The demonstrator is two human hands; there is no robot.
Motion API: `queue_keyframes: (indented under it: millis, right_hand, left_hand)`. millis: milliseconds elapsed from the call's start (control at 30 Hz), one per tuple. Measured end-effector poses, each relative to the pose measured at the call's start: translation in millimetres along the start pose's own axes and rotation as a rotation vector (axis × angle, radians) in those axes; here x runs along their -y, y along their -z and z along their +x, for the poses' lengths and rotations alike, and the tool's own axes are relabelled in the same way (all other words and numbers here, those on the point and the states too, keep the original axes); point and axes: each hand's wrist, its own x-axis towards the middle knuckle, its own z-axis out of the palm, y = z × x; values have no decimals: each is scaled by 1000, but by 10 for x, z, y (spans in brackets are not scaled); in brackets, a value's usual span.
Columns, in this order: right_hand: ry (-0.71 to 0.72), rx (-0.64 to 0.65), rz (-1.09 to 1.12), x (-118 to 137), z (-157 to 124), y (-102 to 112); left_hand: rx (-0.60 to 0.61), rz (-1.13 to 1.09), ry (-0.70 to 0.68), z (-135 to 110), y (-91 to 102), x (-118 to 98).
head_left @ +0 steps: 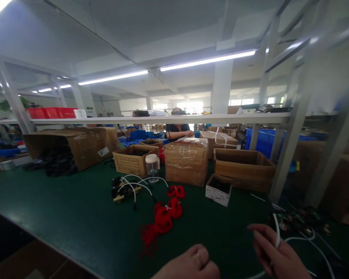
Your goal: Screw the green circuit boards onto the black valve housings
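At the bottom middle, my left hand point(189, 263) is closed, fingers curled under, a ring on one finger; what they hold, if anything, is hidden. My right hand point(279, 252), at the lower right, pinches a white cable point(277, 228) whose end points upward between the fingers. Just beyond it lies a cluster of dark parts point(308, 219) with more white cables around them. Red wire bundles point(163, 221), tied with white, lie on the green tabletop point(99, 224) ahead of my left hand. Farther left, white cables with black ends point(133, 190) come off black parts.
Behind stand a taped carton point(186, 162), a clear jar point(152, 170), a small box of dark pieces point(219, 190) and open cartons point(244, 166). A big carton point(94, 147) spills black items at left. A shelf point(163, 120) crosses above; another person point(177, 130) sits beyond.
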Motion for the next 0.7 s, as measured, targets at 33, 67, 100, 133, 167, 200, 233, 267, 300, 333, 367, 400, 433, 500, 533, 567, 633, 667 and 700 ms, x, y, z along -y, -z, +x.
queue_keyframes:
  millis: [33,67,100,133,167,200,233,267,300,333,367,400,433,500,533,567,633,667,700]
  right_hand:
    - [2,-19,-95,-50,26,73]
    - [12,-19,-178,-114,54,122]
    - [29,-9,-252,-187,84,154]
    - [44,16,-320,-264,118,177]
    - [60,37,-382,-340,156,194]
    - [73,58,-435,-412,197,210]
    - [84,71,-477,-477,240,225]
    - [86,74,-506,-533,282,239]
    - [79,72,-521,-581,321,250]
    - [69,60,-527,-620,354,255]
    - [68,47,-532,-651,378,254]
    - [85,35,-537,-677,394,242]
    - [123,15,-548,-699,401,221]
    - [241,-28,-603,-741,401,154]
    - [297,-53,-650,-762,397,112]
    - [345,-84,-704,-784,390,70]
    - [416,-170,-816,-818,368,-7]
    - [448,-207,-871,-825,350,-37]
    - [473,-239,-928,-822,327,-62]
  left_hand:
    - [7,108,-96,104,6,5]
    - [23,216,-191,202,13,15]
    - [29,297,-261,290,13,32]
    - [33,346,-306,365,-1,55]
    - [30,364,-328,425,-32,83]
    - [20,362,-333,470,-78,112]
    - [10,354,-339,499,-136,141]
    - [3,346,-344,513,-199,167]
    - [-1,331,-342,514,-262,186]
    - [-5,305,-328,504,-321,197]
    - [-4,265,-299,483,-375,201]
    - [-1,211,-248,455,-427,197]
    - [1,141,-173,418,-480,190]
    - [-15,-29,55,327,-607,171]
    - [-41,-116,198,277,-683,162]
    - [-75,-202,354,226,-765,154]
    - [-146,-355,612,141,-923,131]
    - [-168,-419,693,112,-989,114]
    - [-182,-471,738,97,-1041,93]
